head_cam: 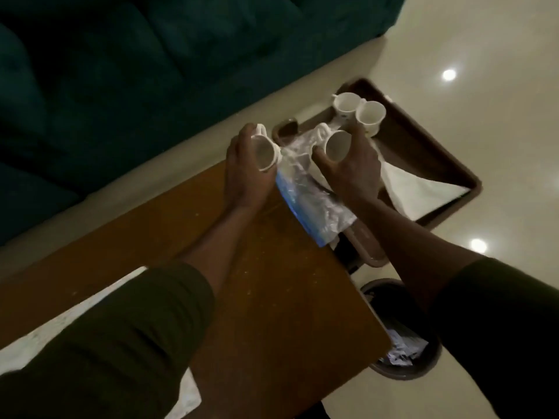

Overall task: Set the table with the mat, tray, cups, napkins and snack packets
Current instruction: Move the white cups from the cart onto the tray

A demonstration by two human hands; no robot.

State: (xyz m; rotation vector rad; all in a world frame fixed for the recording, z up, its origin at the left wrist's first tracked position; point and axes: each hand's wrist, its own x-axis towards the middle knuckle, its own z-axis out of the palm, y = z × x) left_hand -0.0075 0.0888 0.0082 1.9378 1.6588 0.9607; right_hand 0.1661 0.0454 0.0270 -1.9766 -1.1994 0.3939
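Note:
My left hand (243, 173) grips a white cup (265, 151) tilted on its side, mouth toward me. My right hand (352, 170) grips a second white cup (335, 145), also tilted. Both are held above the far end of the brown wooden table (272, 282). Beyond lies a brown tray (423, 140) with two more white cups (360, 108) standing upright and a white napkin (420, 189). A clear plastic packet (308, 201) with a blue edge lies under my hands, across the table end and tray edge. A pale mat (75, 325) lies on the table under my left sleeve.
A dark teal sofa (136, 71) runs along the far left. A round bin (402, 343) holding paper stands on the glossy floor by the table's right side. The tray appears to rest partly past the table's end.

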